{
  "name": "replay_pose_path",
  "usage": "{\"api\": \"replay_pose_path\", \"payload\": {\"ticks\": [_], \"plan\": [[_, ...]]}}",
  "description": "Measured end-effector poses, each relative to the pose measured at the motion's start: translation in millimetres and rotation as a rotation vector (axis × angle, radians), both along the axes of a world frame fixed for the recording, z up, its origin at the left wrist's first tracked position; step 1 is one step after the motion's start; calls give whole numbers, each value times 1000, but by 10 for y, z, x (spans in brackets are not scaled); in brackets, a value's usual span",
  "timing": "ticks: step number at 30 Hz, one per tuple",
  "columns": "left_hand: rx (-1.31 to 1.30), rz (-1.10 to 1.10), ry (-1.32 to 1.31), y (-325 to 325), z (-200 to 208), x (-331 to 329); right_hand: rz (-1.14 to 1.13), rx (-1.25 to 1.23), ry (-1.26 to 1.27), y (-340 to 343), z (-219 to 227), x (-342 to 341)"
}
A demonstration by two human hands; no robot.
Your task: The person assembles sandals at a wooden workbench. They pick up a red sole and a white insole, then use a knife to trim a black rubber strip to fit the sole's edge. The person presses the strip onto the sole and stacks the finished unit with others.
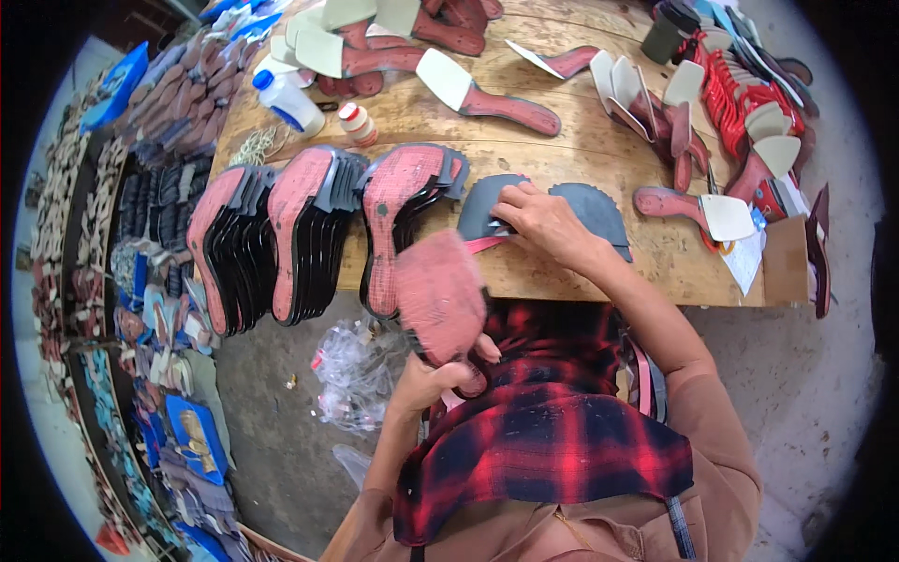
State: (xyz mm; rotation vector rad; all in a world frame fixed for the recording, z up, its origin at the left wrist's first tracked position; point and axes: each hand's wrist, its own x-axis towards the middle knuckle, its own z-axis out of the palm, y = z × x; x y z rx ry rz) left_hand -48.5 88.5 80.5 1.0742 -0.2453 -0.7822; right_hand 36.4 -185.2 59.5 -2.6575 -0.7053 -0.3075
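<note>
My left hand (435,379) grips a red insole (440,295) by its narrow heel end, in front of the table edge. The insole's broad front points up and is blurred. Over the table, my right hand (543,220) is closed, its fingertips at a dark grey piece (479,201) with a rounded edge. A small pale glint shows at those fingertips; what they hold, if anything, I cannot make out. Just below the fingers lies a pink strip (485,244). A second dark grey piece (588,215) lies beyond the right wrist.
Stacks of red-topped insoles (302,178) stand along the table's left front. Behind them are a white bottle (288,101) and a small red-capped bottle (357,124). Loose insoles with white ends (445,80) lie farther back. Scissors (719,245) rest at right, near a cardboard box (785,262).
</note>
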Motion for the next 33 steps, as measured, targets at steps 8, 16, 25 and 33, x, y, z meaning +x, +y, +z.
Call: {"api": "replay_pose_path", "payload": {"ticks": [8, 16, 25, 33], "plan": [[497, -345, -862, -416, -72, 156, 144, -35, 14, 18, -37, 158], [-40, -18, 96, -541, -35, 376, -320, 750, -118, -182, 499, 79], [-79, 60, 139, -946, 17, 350, -568, 923, -35, -157, 756, -801], [-284, 341, 276, -914, -61, 257, -634, 1646, 464, -306, 350, -1008]]}}
